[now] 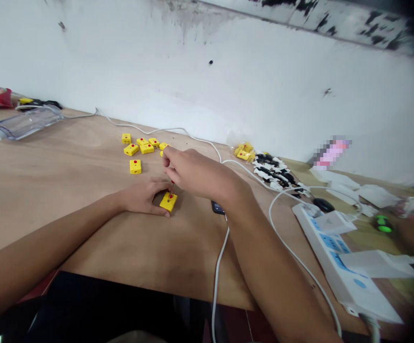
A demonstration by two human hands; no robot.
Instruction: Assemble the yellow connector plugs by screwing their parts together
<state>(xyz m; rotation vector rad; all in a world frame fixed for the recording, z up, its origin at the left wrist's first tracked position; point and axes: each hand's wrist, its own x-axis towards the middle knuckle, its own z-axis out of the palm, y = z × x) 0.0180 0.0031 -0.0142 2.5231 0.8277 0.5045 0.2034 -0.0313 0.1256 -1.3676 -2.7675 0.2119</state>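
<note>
Forearm (pixel 264 243) foremost, right hand (pixel 187 169) pinches slim tool (pixel 172 186), left hand (pixel 143 196) clasping yellow block (pixel 168 203).

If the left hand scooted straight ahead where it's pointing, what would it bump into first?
The left hand would most likely meet the yellow block first. It seems held in the hand's curve already, though depth is hard to judge.

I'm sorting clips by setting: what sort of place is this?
Probably a small indoor workshop, or a table used as one: small yellow blocks are grouped on a wooden table, a white power strip lies to the right, and the wall behind is marked.
</note>
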